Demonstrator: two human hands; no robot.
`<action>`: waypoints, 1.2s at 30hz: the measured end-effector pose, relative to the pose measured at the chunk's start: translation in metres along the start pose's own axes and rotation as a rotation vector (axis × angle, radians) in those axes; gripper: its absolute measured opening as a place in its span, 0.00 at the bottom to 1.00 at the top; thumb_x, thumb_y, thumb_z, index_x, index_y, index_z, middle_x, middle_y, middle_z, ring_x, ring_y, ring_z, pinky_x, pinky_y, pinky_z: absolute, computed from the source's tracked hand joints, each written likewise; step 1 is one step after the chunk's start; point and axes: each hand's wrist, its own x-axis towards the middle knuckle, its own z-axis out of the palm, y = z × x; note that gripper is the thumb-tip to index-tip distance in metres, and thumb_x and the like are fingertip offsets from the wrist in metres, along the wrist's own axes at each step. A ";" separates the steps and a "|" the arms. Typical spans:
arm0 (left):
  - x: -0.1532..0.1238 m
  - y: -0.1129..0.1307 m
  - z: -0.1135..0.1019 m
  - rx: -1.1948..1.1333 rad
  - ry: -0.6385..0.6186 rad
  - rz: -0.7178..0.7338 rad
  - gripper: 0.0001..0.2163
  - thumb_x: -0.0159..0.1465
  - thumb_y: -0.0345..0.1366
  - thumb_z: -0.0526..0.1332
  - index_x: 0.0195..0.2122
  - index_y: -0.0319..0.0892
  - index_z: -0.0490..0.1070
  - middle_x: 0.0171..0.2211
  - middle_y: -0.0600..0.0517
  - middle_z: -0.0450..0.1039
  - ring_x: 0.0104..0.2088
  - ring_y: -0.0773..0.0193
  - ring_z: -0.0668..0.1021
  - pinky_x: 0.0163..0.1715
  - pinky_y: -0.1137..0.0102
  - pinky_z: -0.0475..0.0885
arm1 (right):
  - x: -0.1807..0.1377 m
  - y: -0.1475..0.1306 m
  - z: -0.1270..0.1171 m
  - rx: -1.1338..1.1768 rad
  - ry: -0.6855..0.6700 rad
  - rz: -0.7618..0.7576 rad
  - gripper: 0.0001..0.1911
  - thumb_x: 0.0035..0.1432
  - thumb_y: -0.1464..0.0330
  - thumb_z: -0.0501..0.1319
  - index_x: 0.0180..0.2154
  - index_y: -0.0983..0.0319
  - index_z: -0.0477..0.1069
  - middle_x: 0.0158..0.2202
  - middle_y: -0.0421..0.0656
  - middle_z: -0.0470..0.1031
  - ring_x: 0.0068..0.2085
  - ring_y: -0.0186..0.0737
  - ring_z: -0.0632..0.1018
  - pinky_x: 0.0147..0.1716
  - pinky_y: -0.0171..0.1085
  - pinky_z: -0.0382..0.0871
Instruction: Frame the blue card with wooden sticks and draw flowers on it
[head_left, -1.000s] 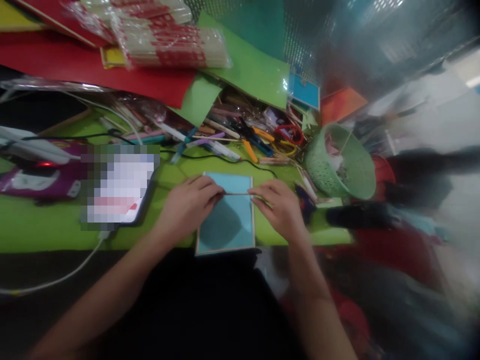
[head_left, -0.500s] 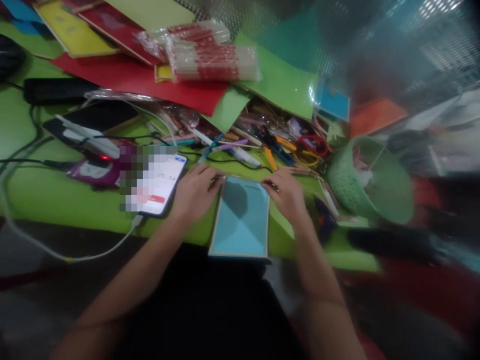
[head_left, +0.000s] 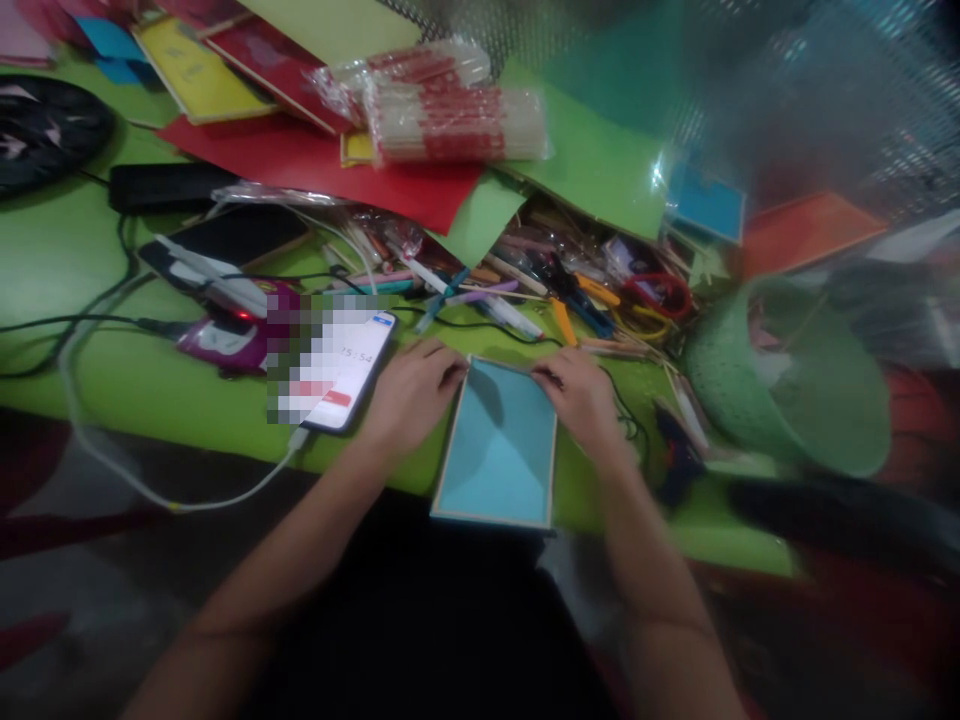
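Observation:
A light-blue card (head_left: 496, 450) lies at the table's front edge, with thin pale wooden strips along its sides and bottom. Across its far edge runs a thin wooden stick (head_left: 501, 364). My left hand (head_left: 421, 392) is closed at the far left corner, fingertips pinched on the stick's end. At the far right corner my right hand (head_left: 581, 395) pinches the other end. The fingertips partly hide both ends. A shadow falls over the upper part of the card.
Left of the card lies a lit phone (head_left: 352, 375) on a white cable, beside a purple power strip (head_left: 225, 345). Behind are pens, pliers (head_left: 577, 300) and plastic-wrapped stick bundles (head_left: 457, 122) on coloured sheets. A green basket (head_left: 720, 370) stands at the right.
The view has shifted, so everything sits a little further right and the black round item at left shows more. Both hands keep their pinch at the card's far corners.

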 end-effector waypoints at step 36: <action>0.001 -0.006 0.006 0.157 -0.042 0.085 0.17 0.73 0.37 0.54 0.54 0.50 0.81 0.41 0.44 0.77 0.43 0.47 0.78 0.46 0.54 0.73 | -0.029 0.013 -0.026 0.144 0.247 0.210 0.09 0.69 0.68 0.61 0.42 0.58 0.81 0.42 0.47 0.83 0.47 0.47 0.81 0.48 0.44 0.75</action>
